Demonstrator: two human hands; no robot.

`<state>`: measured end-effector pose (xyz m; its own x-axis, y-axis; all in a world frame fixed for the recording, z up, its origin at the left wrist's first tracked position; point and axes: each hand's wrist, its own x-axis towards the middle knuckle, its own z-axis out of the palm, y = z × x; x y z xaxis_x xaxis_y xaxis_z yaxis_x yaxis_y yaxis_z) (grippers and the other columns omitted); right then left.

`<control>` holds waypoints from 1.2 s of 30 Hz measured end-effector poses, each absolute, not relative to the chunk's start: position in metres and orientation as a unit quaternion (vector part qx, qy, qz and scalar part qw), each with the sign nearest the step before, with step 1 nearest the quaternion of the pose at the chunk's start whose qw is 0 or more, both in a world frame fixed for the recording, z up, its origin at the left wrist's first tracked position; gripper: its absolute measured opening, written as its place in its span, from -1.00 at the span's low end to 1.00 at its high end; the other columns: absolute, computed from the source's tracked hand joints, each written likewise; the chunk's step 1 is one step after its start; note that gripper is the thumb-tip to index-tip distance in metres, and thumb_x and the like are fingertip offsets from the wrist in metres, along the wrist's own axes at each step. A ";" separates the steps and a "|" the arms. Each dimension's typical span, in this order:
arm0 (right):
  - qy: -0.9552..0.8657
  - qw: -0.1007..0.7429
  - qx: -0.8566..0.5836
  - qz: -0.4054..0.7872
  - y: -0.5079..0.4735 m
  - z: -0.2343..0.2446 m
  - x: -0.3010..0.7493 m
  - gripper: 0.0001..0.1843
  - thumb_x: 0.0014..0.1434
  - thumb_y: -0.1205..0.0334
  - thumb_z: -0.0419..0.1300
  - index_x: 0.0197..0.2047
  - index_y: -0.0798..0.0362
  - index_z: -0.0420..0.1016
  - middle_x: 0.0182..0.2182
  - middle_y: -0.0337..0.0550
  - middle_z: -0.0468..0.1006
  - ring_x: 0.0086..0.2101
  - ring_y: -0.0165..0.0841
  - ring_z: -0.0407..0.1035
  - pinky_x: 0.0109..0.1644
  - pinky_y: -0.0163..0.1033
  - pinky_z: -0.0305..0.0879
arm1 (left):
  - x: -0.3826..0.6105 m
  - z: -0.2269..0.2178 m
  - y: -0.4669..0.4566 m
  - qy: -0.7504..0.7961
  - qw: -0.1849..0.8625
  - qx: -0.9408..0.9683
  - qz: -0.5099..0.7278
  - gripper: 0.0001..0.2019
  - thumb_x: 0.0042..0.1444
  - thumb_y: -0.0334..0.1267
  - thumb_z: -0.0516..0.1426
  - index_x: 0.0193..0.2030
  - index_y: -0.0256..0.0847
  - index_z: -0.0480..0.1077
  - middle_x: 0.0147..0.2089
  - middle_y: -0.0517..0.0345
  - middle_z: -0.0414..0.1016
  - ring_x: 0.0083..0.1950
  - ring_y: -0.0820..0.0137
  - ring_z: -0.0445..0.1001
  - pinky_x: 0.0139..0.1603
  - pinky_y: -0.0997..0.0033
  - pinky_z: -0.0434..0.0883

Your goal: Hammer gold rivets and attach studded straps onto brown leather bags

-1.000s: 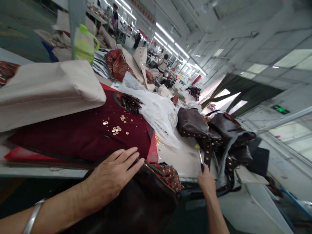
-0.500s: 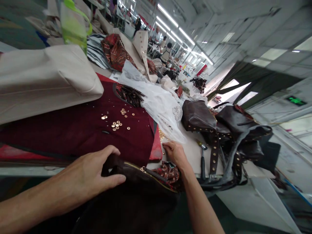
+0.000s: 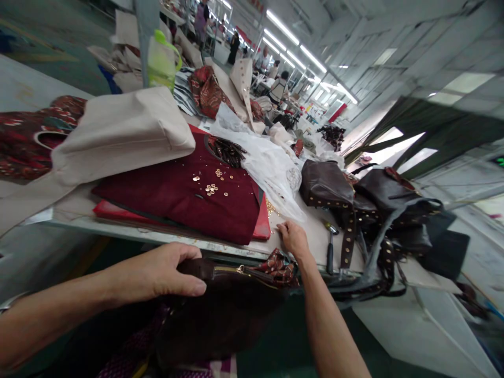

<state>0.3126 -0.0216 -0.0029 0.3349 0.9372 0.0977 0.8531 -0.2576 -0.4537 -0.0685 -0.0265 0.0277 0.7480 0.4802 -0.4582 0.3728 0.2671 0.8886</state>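
Note:
My left hand (image 3: 157, 274) grips one end of a dark brown handbag (image 3: 224, 310) between thumb and fingers, beside its brass zipper. Red patterned lining (image 3: 277, 268) bulges out at the bag's right end. Over the table edge, my right hand (image 3: 294, 240) has its fingers drawn together in a pinch; whatever is between them is too small to make out. Just beyond those fingertips lies a heap of small gold studs (image 3: 271, 207). Round gold snap caps (image 3: 211, 189) are scattered on a maroon cloth (image 3: 173, 202) to the left.
A hammer (image 3: 329, 252) lies right of my right hand, beside finished brown bags (image 3: 326, 184) with studded straps. White plastic sheeting (image 3: 271, 168) covers the middle. At left sits a beige bag (image 3: 129, 131); a green bottle (image 3: 161, 65) stands behind it. Other people are at the far back.
The view has shifted, showing more of the table's left side and front edge. My left hand still holds the handbag. My right hand stays close to the gold studs, fingers pinched.

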 end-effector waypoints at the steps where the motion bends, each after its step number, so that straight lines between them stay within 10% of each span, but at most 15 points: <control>1: -0.555 0.245 -0.787 0.110 -0.026 0.002 0.308 -0.74 0.21 0.12 0.14 -0.41 0.11 0.46 -0.41 -0.02 0.54 -0.34 -0.27 0.38 -0.17 -0.20 0.23 | -0.070 0.030 -0.032 0.345 0.724 0.596 0.038 -0.57 -0.05 0.06 0.31 -0.26 -0.27 0.37 -0.34 0.23 0.41 -0.32 0.42 0.32 -0.35 0.50 0.18; 7: -0.518 0.367 -0.699 0.330 -0.082 0.047 0.234 -0.48 0.09 -0.20 0.22 -0.22 0.15 0.52 -0.46 -0.14 0.54 -0.46 -0.37 0.44 -0.32 -0.25 0.44 | -0.069 0.052 -0.060 0.366 0.699 0.613 0.029 -0.70 -0.10 -0.16 0.27 -0.26 -0.29 0.42 -0.37 0.26 0.40 -0.35 0.45 0.30 -0.37 0.51 0.19; 13: -0.487 0.341 -0.546 0.590 -0.135 0.077 0.149 -0.70 -0.02 0.10 0.41 -0.32 0.17 0.59 -0.57 -0.22 0.52 -0.55 -0.50 0.39 -0.42 -0.42 0.35 | -0.063 0.064 -0.086 0.389 0.648 0.654 0.024 -0.77 -0.12 -0.20 0.24 -0.31 -0.25 0.40 -0.45 0.32 0.34 -0.42 0.47 0.27 -0.47 0.52 0.14; 30: -0.591 0.180 -0.645 0.450 -0.202 0.099 0.137 -0.92 0.05 0.35 0.29 -0.31 0.10 0.56 -0.49 -0.36 0.48 -0.46 -0.53 0.26 -0.42 -0.41 0.09 | -0.048 0.081 -0.149 0.360 0.516 0.776 0.041 -0.83 0.09 -0.14 0.15 -0.28 -0.17 0.46 -0.34 0.27 0.48 -0.32 0.41 0.42 -0.37 0.43 0.16; 36: -0.637 0.163 -0.571 0.491 -0.227 0.103 0.171 -0.39 -0.08 0.31 0.48 0.08 -0.01 0.50 -0.11 -0.26 0.58 -0.15 -0.39 0.44 -0.11 -0.38 0.33 | -0.034 0.079 -0.176 0.174 0.467 0.866 0.051 -0.85 0.22 -0.27 0.10 -0.26 -0.15 0.50 -0.18 0.18 0.59 -0.20 0.40 0.53 -0.24 0.47 0.32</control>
<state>0.1708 -0.2268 0.1035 -0.2946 0.8879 -0.3532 0.5685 -0.1343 -0.8117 -0.0344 -0.1756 0.0789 0.9341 0.3490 -0.0750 0.2544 -0.5035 0.8257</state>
